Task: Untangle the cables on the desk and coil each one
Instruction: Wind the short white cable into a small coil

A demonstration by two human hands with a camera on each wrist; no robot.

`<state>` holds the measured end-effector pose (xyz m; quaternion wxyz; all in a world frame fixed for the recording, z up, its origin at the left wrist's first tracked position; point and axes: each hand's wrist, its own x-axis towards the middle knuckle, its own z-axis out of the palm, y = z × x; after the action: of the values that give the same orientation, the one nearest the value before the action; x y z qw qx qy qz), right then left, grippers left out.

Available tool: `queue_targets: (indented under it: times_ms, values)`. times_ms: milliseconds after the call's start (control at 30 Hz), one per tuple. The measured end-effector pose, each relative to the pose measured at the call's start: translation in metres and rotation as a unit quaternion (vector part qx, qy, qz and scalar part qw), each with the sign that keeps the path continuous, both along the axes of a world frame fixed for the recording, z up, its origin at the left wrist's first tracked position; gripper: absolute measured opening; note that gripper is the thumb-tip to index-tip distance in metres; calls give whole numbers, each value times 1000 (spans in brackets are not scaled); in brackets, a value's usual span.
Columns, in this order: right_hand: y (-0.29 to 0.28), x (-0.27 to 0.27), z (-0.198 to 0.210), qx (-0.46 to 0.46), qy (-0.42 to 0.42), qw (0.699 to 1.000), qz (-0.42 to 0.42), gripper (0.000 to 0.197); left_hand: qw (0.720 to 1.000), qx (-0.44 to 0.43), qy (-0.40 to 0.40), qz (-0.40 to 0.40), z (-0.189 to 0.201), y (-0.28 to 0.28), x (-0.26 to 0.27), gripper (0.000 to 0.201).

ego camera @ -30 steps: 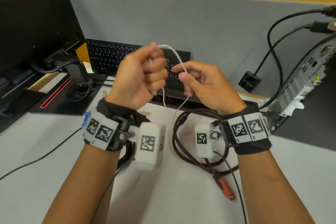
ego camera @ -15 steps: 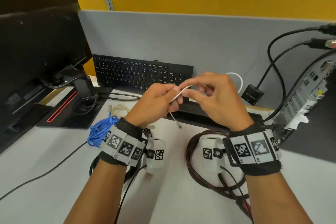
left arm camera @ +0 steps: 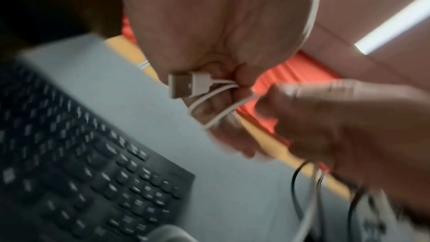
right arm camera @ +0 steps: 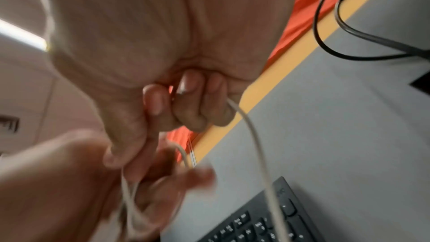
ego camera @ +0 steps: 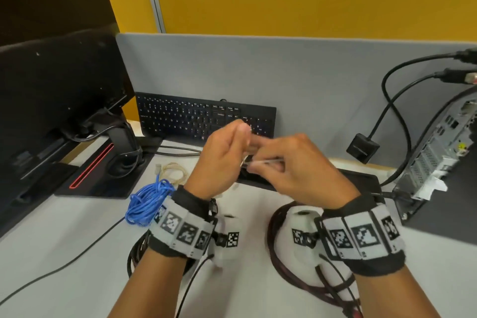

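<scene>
Far left on the surface (ego camera: 64, 245): monitor stand (ego camera: 103, 175), and a thin black cable (ego camera: 64, 263) trailing toward the near edge. Next right, a bundled blue cable (ego camera: 147, 201) lies just beside my left wrist, with a small beige coil (ego camera: 173, 171) just behind it. A dark coil (ego camera: 136, 255) shows partly under my left forearm.

My left hand (ego camera: 219, 162) is raised above the surface in front of the keyboard (ego camera: 204, 119). Its grip is closed: fingers curled round several loops of the white cable (left arm camera: 209, 109), whose USB plug (left arm camera: 186, 85) sticks out beside the curled fingers.

My right hand (ego camera: 296, 170) meets the left, touching it. Its grip is also closed, fingers curled in with the white cable running out of the fist and hanging down in the right wrist view. Both hands are motion-blurred in the head view.

Under my right wrist, a dark red braided cable (ego camera: 281, 266) lies looped on the surface. Far right: computer case (ego camera: 438, 152) with black cables (ego camera: 395, 111) plugged in.
</scene>
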<state>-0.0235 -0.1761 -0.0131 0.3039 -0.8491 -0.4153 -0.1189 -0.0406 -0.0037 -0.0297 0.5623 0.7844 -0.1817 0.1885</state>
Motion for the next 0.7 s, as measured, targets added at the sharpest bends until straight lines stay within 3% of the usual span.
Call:
queue_targets:
  times_ms: [67,100,200,300,367,433,500,567,600,700]
  values:
    - [-6,4,5,111,-16,994,-7,11,994,108,-9,31,-3,-2,-1,40]
    - [-10,6,5,163,-11,986,-24,8,995,91,25,11,-2,-3,-2,42]
    - [-15,18,-4,284,41,954,-84,7,979,-113,141,-93,5,-2,-5,49]
    - [-14,25,-16,280,71,948,-133,11,940,-283,90,-170,14,-2,-5,43]
    - [-10,25,-21,168,102,974,-109,21,927,-320,42,-191,13,-8,-2,37]
    - [-1,20,-20,28,103,991,-77,34,965,-224,1,-138,8,-14,1,33]
    - [3,14,-13,-24,81,996,-37,38,998,-28,-52,-22,2,-15,2,32]
    - [-3,10,-4,20,59,998,-8,21,986,124,-95,63,-2,-11,2,35]
    - [-8,10,0,65,57,996,-10,13,980,157,-92,76,-2,-8,3,37]
    - [-23,13,4,212,64,974,-51,5,995,103,15,12,1,1,1,49]
